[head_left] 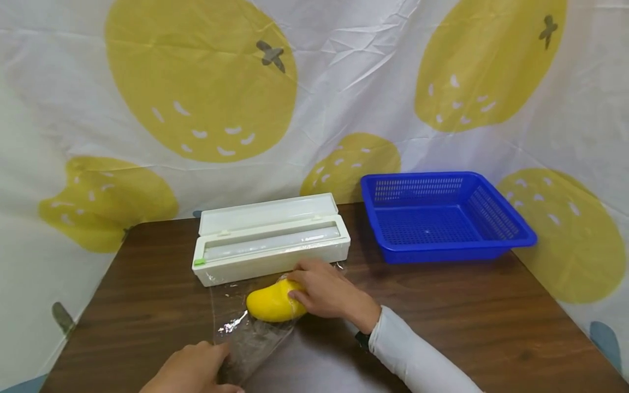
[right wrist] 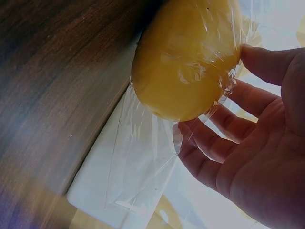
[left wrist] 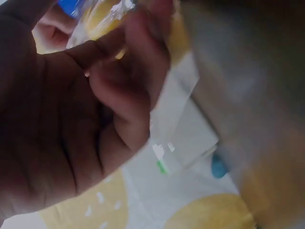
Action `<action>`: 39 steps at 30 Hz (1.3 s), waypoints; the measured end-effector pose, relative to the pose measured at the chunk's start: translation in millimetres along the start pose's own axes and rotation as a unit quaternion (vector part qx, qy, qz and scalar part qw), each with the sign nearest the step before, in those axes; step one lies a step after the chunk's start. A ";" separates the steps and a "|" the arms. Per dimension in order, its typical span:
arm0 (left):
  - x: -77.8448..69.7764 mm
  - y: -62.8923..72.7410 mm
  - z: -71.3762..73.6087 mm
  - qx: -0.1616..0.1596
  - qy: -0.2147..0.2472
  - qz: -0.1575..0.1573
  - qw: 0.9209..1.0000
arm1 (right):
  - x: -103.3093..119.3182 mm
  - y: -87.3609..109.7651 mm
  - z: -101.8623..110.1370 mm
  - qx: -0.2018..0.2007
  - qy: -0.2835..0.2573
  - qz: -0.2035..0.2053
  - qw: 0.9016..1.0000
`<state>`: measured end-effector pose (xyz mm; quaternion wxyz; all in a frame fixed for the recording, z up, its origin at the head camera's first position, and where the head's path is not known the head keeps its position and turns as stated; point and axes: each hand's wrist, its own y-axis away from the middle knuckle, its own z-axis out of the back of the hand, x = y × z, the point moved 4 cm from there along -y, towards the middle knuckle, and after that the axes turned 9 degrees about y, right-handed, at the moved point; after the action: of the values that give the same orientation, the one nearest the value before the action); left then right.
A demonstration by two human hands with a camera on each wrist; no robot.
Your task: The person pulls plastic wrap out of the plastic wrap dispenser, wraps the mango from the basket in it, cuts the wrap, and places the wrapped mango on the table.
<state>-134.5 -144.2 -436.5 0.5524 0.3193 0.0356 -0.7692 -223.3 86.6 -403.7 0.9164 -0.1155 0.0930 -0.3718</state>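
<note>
A smooth yellow mango (head_left: 270,304) lies on a sheet of clear cling film (head_left: 250,346) on the table, in front of the film box. My right hand (head_left: 328,289) grips its right end from above. In the right wrist view, film covers the mango (right wrist: 186,62) and is gathered in creases at the fingertips (right wrist: 187,136). Nearer to me, my left hand (head_left: 189,368) pinches the near edge of the film between thumb and curled fingers. The left wrist view shows those bent fingers (left wrist: 126,81) from the palm side, with the mango beyond them.
A white cling film box (head_left: 275,267) stands behind the mango, its lid (head_left: 267,212) tipped back and a film roll (head_left: 275,240) inside. One green piece (head_left: 199,262) sits at its left end. Right of it is a blue plastic basket (head_left: 449,248). A printed cloth hangs behind the brown table (head_left: 491,316).
</note>
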 end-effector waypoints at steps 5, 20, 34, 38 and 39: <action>7.9 -3.4 -11.6 -0.012 -0.017 -0.089 0.996 | -0.2 -0.3 -1.0 0.005 0.002 -0.006 1.000; -33.4 4.8 43.2 -0.190 -0.116 -0.127 0.967 | -2.7 -1.3 -1.2 -0.004 -0.005 -0.010 1.000; -106.1 -70.5 70.8 -0.209 -0.172 -0.242 0.932 | -3.7 -0.4 -5.1 -0.030 -0.032 -0.002 0.999; -107.3 -99.1 68.4 -0.178 -0.150 -0.237 0.943 | -2.5 -0.5 -4.2 -0.035 -0.030 0.003 0.999; -106.9 -104.8 67.7 -0.173 -0.141 -0.243 0.944 | -2.3 -0.6 -4.0 -0.036 -0.028 0.004 0.999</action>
<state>-236.7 -42.8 -357.4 0.3951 0.0887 0.1663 -0.8991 -226.3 87.2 -407.2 0.9154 -0.1586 0.0815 -0.3609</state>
